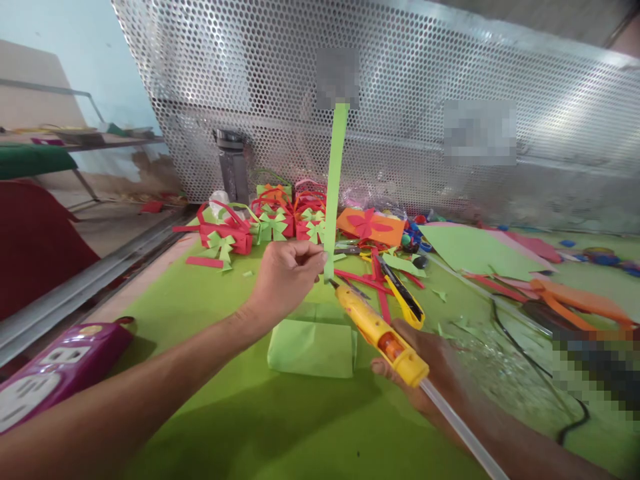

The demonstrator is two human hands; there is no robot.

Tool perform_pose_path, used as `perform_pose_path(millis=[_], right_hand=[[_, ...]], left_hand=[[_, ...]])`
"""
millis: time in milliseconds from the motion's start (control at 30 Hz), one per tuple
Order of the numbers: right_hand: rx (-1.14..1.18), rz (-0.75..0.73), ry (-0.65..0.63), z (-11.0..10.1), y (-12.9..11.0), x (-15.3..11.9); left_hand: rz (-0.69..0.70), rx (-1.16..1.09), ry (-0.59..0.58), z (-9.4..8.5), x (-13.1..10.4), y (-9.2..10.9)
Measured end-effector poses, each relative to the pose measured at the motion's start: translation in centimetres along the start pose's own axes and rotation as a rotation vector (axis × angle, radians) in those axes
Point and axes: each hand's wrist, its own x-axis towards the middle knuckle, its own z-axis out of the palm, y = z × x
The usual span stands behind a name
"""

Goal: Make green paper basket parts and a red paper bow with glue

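Between thumb and fingertips, my left hand (294,277) pinches a long light-green paper strip (336,173) near its lower end, so that it stands upright. My right hand (420,360) is closed around a yellow hot glue gun (373,327), partly hidden behind it. The gun's dark nozzle is at the strip's bottom end; whether they touch I cannot tell. A clear glue stick (463,430) sticks out of the gun's back. Below both hands a folded light-green paper box or bag (311,348) rests on the green work surface (240,413).
Small red paper bags (240,239) with green bows stand at the back left, near a grey bottle (233,167). A yellow box cutter (403,293) lies among red strips. Green paper sheets (480,250) lie right. A purple power strip (65,367) is at left; perforated metal (400,73) rises behind.
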Motion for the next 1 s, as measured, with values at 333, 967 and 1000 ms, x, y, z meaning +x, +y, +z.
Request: perform_pose_path(millis=[333,967,1000], right_hand=[[0.001,0.029,-0.007,-0.08,-0.08,0.15],[-0.004,0.004,0.025,0.22,0.60,0.14],[-0.007,-0.003,0.042,0.21,0.65,0.24]], left_hand=[[-0.024,-0.001,-0.011,-0.07,-0.02,0.11],[0.000,-0.001,-0.028,-0.04,0.08,-0.22],[0.004,-0.017,-0.023,-0.10,0.10,-0.16]])
